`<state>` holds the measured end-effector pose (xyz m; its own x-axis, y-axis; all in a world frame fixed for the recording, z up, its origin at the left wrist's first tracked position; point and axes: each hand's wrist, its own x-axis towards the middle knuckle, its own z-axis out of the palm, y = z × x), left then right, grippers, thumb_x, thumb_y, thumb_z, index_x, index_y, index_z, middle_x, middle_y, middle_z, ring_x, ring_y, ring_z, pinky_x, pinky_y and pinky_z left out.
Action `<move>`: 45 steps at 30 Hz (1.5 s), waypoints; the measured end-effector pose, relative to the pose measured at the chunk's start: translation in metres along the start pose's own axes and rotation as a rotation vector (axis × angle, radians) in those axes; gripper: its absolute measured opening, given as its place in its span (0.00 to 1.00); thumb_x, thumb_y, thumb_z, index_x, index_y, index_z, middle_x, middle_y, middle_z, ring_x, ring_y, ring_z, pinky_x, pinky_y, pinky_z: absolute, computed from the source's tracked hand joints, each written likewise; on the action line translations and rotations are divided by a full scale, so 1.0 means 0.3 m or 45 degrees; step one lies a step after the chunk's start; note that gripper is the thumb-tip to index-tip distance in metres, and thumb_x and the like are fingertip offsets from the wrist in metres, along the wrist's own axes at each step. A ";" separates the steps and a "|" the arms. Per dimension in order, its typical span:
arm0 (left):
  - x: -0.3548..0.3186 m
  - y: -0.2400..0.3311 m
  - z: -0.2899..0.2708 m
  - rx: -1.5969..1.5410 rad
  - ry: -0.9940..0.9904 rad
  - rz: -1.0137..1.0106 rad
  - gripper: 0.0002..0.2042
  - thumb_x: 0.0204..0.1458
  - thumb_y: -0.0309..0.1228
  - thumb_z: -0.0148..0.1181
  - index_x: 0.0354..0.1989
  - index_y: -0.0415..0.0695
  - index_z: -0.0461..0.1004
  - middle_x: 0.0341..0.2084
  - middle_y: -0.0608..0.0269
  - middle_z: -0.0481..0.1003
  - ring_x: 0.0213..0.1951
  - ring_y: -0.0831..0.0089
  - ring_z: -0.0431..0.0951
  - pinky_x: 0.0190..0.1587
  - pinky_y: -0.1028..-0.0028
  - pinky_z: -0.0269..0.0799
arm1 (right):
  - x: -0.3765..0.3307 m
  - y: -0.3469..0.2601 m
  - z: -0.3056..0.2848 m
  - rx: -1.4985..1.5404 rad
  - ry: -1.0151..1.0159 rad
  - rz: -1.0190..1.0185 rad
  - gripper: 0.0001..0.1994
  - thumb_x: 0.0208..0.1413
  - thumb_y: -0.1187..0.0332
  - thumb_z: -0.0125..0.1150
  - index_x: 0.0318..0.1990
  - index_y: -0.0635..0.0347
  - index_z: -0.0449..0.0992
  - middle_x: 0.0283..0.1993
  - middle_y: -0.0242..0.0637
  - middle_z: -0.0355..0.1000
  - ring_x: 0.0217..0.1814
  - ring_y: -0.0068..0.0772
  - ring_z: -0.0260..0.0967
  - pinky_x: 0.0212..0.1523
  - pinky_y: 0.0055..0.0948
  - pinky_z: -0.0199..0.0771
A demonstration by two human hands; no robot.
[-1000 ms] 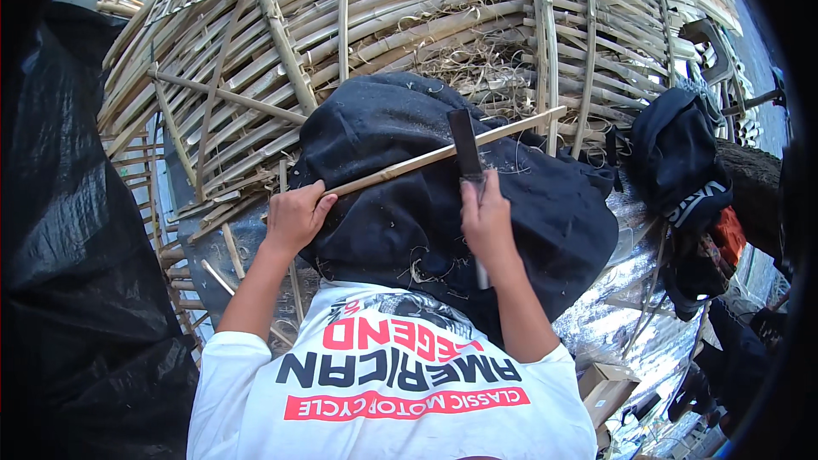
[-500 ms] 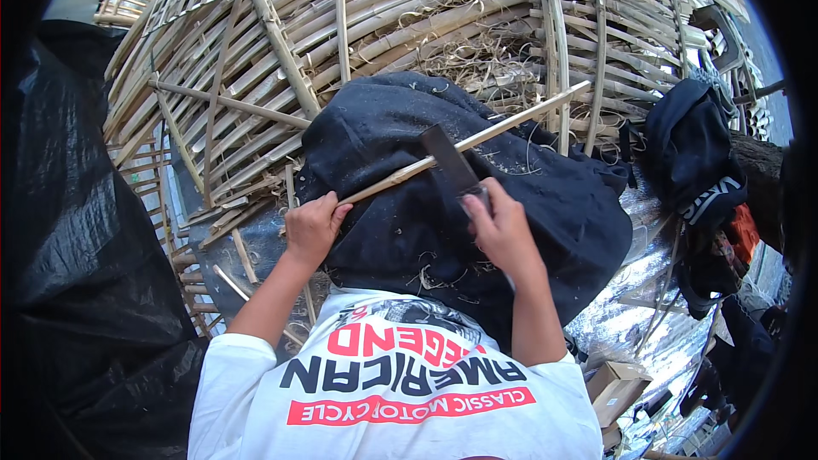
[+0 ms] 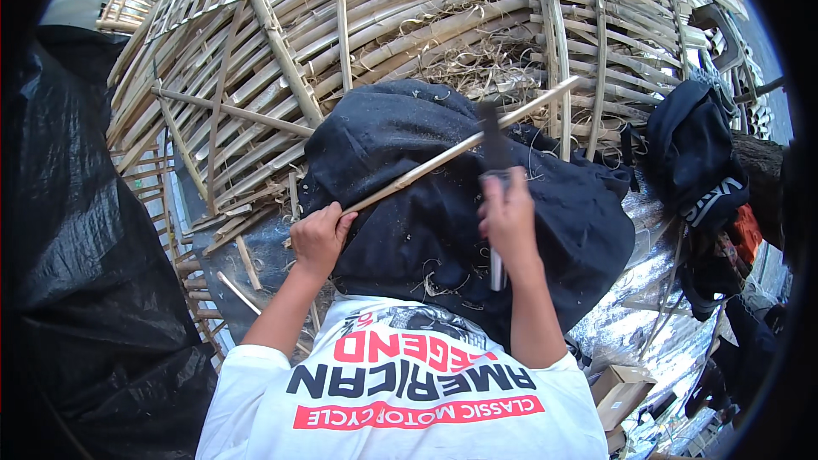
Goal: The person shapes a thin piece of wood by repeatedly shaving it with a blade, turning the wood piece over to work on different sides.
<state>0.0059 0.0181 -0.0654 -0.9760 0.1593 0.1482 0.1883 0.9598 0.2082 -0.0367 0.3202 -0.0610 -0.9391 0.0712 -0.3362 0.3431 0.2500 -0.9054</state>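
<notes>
My left hand (image 3: pixel 319 239) is closed around the near-left end of a slim bamboo strip (image 3: pixel 430 163). The strip slants up and away to the right, above a dark cloth (image 3: pixel 392 249) that covers my lap. In my closed right hand (image 3: pixel 509 220) is a knife (image 3: pixel 494 138) with a broad dark blade, and its metallic handle end sticks out below the fist. The blade crosses the strip toward its far half, slightly blurred by motion. Whether the edge bites into the bamboo, I cannot tell.
Bamboo slat panels (image 3: pixel 409 30) spread out ahead, with curly shavings (image 3: pixel 486 60) on them. Black plastic sheeting (image 3: pixel 102 247) hangs at left. A dark bag (image 3: pixel 694 153) lies at right, above silvery sheeting (image 3: pixel 626 290) and a cardboard box (image 3: pixel 620 393).
My right hand and the knife have moved right and a little away, along the strip toward its far end. The blade now stands more upright. My left hand keeps its hold, shifting slightly.
</notes>
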 end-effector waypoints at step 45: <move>0.010 0.003 -0.011 -0.058 -0.007 0.060 0.14 0.57 0.40 0.60 0.27 0.44 0.67 0.18 0.57 0.72 0.22 0.57 0.77 0.22 0.61 0.68 | -0.105 0.036 0.124 -0.082 -0.588 -0.274 0.13 0.63 0.61 0.57 0.42 0.64 0.69 0.24 0.53 0.73 0.27 0.56 0.75 0.28 0.41 0.71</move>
<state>0.0034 0.0187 -0.0617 -0.9665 0.2056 0.1534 0.2387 0.9397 0.2449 -0.0026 0.2848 -0.0700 -0.8766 -0.4192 -0.2364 0.1270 0.2723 -0.9538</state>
